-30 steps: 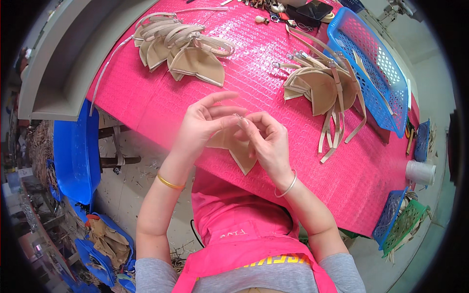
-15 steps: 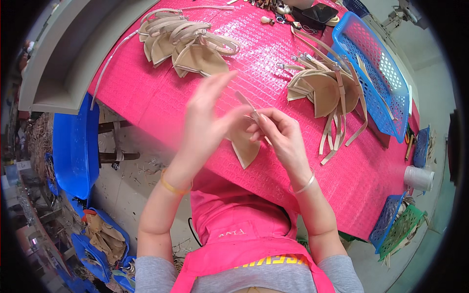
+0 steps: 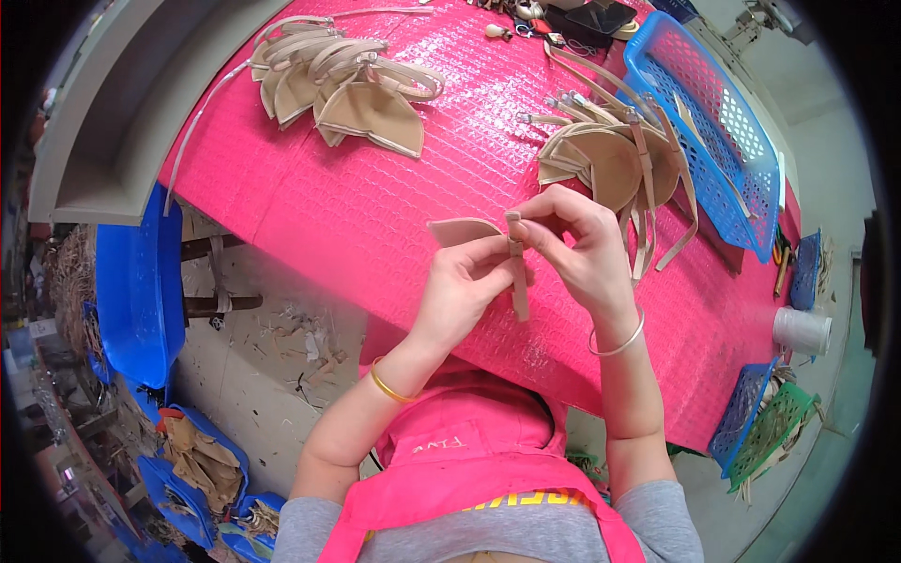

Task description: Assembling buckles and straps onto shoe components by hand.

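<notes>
A narrow beige strap point(image 3: 521, 298) is pinched between my two hands above the pink table. My left hand point(image 3: 458, 289) is closed on its middle, where a small metal fitting shows beside the fingertips. The strap's upper end is held by thumb and forefinger of my right hand point(image 3: 587, 246). A curved beige upper piece point(image 3: 465, 231), like the heel part of a sandal, sticks out behind my left fingers; whether it is joined to the strap is hidden.
A pile of beige strapped uppers point(image 3: 371, 114) lies at the far left, another stack point(image 3: 605, 164) to the right. Beside that stands a blue perforated basket point(image 3: 699, 141). A white thread spool point(image 3: 802, 330) sits at the pink table's point(image 3: 310, 206) right edge.
My left hand has come down and right from a blurred, open pose and now grips the strap. My right hand has moved slightly right. The upper piece has swung up behind the left fingers.
</notes>
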Available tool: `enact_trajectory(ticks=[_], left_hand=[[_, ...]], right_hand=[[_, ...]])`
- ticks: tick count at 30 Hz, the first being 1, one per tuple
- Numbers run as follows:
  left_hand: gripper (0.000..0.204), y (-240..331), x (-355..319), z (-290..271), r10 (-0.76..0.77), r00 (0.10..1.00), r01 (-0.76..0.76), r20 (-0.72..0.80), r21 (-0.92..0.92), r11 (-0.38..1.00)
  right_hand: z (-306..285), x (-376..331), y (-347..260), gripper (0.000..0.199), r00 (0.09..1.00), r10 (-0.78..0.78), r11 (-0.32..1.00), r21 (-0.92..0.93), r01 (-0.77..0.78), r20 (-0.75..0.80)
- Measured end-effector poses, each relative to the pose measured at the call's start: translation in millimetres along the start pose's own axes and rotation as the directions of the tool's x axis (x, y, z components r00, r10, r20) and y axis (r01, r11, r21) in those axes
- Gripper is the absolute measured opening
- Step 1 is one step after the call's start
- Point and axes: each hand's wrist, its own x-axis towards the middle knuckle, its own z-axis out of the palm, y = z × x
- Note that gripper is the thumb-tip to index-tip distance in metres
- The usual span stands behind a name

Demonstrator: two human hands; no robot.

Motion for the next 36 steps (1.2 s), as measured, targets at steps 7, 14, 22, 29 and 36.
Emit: enact_trajectory(ticks=[7, 14, 22, 29, 36], left_hand=[[0.024, 9, -1, 3, -0.132, 0.991, 0.134, 0.026, -0.307, 0.942], [0.022, 7, -4, 14, 0.141, 0.979, -0.146, -0.147, -0.025, 0.989], [0.022, 8, -9, 21, 0.137, 0.955, -0.144, -0.264, -0.004, 0.990], [0.022, 9, -10, 23, 0.116, 0.951, -0.133, -0.287, -0.042, 0.990], [0.019, 1, -22, 16, 0.289, 0.938, -0.243, -0.191, 0.233, 0.942]], right_hand=[[0, -41, 11, 0.022, 0.793, -0.602, 0.704, -0.409, 0.581, 0.090], [6, -51, 12, 0.022, 0.767, -0.637, 0.667, -0.442, 0.600, 0.079], [10, -48, 8, 0.016, 0.733, -0.676, 0.650, -0.411, 0.640, 0.073], [13, -48, 5, 0.017, 0.716, -0.695, 0.637, -0.407, 0.655, 0.063], [21, -36, -14, 0.009, 0.928, -0.277, 0.961, -0.090, 0.262, -0.250]])
